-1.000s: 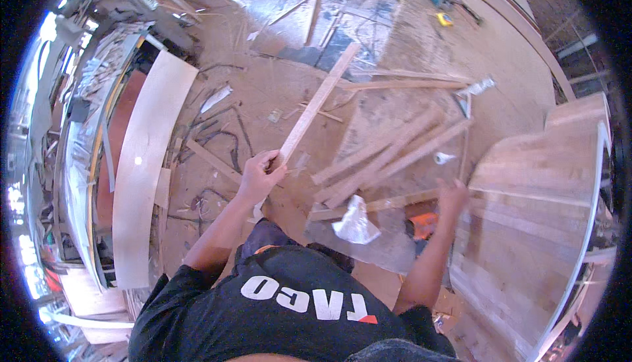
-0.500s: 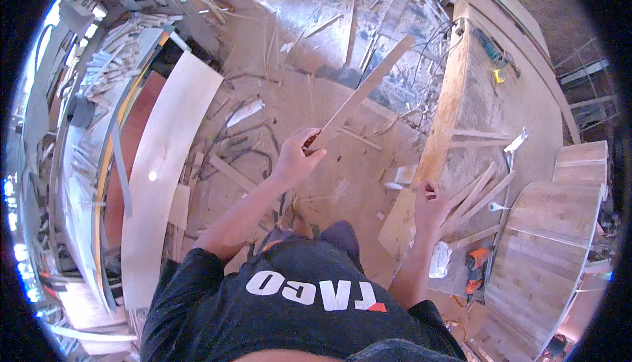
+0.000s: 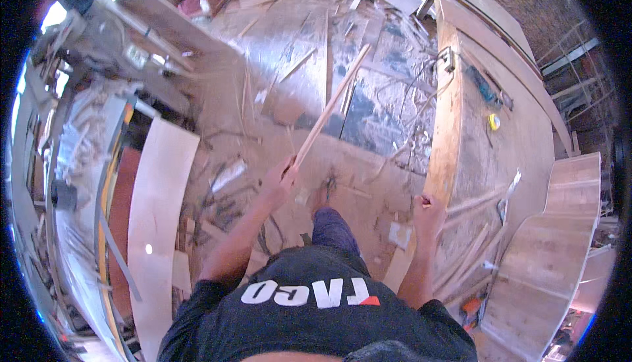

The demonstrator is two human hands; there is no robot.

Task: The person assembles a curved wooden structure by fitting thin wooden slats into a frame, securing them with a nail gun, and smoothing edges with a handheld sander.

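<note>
My left hand (image 3: 282, 179) is closed around the lower end of a long, thin wooden strip (image 3: 329, 110). The strip slants up and away to the right, above the floor. By the near corner of the workbench (image 3: 487, 158), my right hand (image 3: 429, 212) is curled shut. A tiny pale bit shows between its fingers, too small to name. Loose wooden strips (image 3: 471, 250) lie on the bench to the right of that hand.
A yellow tape measure (image 3: 494, 122) and a teal power tool (image 3: 482, 87) lie on the bench. Curved slatted wood panels (image 3: 540, 263) stand at right. To the left leans a long pale board (image 3: 157, 197). Scraps and boards litter the floor (image 3: 263, 138).
My body has moved forward, and one leg now shows stepping out. The strip in my left hand has turned more edge-on and steeper. My right hand stays closed beside the bench.
</note>
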